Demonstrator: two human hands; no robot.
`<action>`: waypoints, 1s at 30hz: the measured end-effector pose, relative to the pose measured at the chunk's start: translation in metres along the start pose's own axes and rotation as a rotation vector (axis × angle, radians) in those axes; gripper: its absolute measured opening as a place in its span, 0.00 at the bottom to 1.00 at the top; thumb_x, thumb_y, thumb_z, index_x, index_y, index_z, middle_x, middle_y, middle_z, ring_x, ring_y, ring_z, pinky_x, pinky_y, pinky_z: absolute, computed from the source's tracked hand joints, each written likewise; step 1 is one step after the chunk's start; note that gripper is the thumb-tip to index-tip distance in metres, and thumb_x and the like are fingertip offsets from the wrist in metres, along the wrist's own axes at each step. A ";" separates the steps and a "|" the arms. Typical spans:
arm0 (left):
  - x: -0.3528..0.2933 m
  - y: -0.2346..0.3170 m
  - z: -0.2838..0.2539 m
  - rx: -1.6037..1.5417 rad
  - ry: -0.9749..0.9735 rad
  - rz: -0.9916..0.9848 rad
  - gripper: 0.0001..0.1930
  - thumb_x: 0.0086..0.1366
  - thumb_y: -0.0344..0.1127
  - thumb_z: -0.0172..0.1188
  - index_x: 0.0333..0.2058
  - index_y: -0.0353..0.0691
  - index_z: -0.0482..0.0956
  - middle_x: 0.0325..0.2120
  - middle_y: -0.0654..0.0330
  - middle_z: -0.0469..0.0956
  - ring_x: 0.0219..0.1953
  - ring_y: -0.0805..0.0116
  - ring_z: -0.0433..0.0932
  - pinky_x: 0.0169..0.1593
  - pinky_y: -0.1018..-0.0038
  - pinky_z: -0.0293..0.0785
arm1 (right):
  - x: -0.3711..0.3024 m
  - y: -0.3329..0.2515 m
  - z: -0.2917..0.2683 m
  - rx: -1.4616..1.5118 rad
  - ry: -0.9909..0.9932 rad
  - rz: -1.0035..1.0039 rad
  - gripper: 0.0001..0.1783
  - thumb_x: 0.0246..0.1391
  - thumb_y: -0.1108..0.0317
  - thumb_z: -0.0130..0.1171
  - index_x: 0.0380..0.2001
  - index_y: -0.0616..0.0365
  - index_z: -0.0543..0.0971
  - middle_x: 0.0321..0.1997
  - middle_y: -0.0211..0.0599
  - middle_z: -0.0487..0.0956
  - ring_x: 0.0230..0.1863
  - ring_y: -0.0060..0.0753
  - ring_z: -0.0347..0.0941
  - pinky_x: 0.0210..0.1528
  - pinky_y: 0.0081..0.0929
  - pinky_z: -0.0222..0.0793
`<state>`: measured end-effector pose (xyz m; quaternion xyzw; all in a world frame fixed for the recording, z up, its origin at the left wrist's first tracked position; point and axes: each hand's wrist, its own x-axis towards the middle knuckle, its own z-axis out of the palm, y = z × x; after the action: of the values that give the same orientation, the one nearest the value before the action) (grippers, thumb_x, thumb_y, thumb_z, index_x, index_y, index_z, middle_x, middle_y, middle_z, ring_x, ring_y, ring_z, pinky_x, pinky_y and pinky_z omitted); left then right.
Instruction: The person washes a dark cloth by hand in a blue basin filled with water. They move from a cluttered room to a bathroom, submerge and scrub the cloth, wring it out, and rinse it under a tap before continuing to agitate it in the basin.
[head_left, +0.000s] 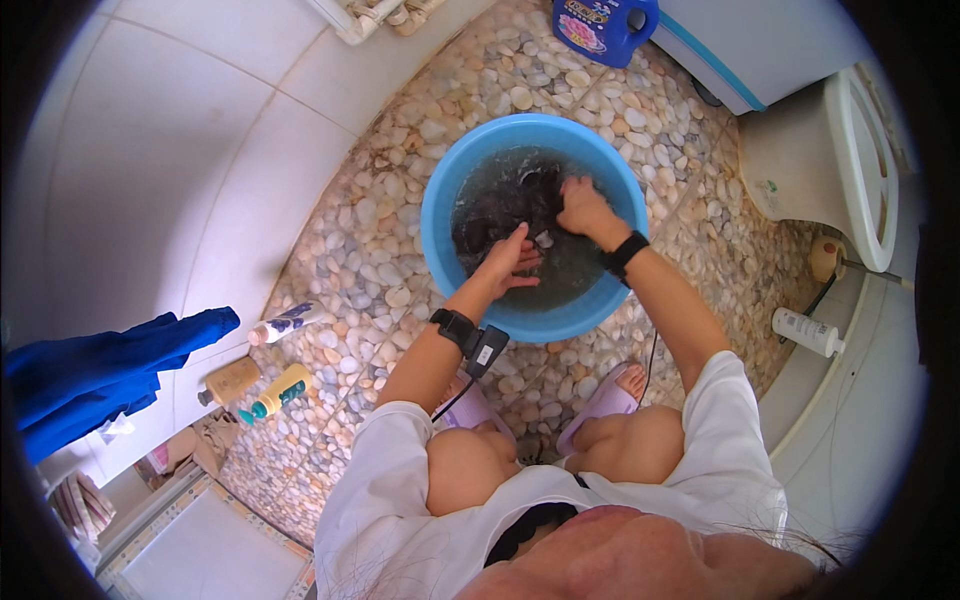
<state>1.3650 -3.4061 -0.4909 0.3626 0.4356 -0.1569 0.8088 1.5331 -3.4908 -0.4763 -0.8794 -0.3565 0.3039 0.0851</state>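
Observation:
A light blue basin (pixel 436 215) stands on the floor in front of me, holding murky water with dark wet cloth (pixel 515 195) in it. My left hand (pixel 512 262) is over the near left part of the water, its fingers apart and nothing between them. At the right side of the basin, my right hand (pixel 585 208) reaches down to the dark cloth with its fingers bent onto it; the fingertips are partly hidden. Both wrists wear black bands, and a small box with a cable hangs at the left one.
A blue detergent jug (pixel 605 30) stands beyond the basin. Bottles, including a yellow one (pixel 280 392), lie at the left near blue cloth (pixel 110 365). A toilet (pixel 825 155) and a white bottle (pixel 805 332) are at the right. My slippers (pixel 603 405) rest on the pebble-patterned floor.

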 end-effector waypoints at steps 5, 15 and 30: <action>-0.010 -0.003 0.011 -0.060 -0.075 -0.109 0.44 0.65 0.61 0.50 0.63 0.26 0.51 0.64 0.44 0.54 0.65 0.46 0.56 0.58 0.47 0.67 | -0.002 0.008 0.038 -0.241 -0.303 -0.232 0.18 0.52 0.70 0.53 0.46 0.69 0.73 0.49 0.60 0.74 0.45 0.58 0.76 0.48 0.45 0.73; -0.014 0.013 0.033 -0.514 -0.319 0.029 0.40 0.65 0.71 0.34 0.63 0.45 0.56 0.62 0.50 0.57 0.62 0.44 0.61 0.60 0.43 0.62 | -0.047 -0.040 0.005 1.093 -0.162 0.174 0.18 0.57 0.58 0.53 0.42 0.61 0.77 0.42 0.52 0.79 0.45 0.53 0.75 0.44 0.41 0.69; -0.002 0.020 0.027 -0.717 -0.064 0.284 0.17 0.72 0.47 0.43 0.51 0.44 0.71 0.48 0.60 0.74 0.51 0.63 0.72 0.56 0.63 0.67 | -0.040 -0.055 0.050 0.824 0.122 -0.284 0.33 0.64 0.54 0.39 0.62 0.70 0.59 0.71 0.56 0.50 0.73 0.51 0.44 0.72 0.37 0.40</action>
<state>1.3906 -3.4120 -0.4708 0.1086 0.3830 0.1076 0.9110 1.4492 -3.4809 -0.4772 -0.7307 -0.3170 0.3533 0.4907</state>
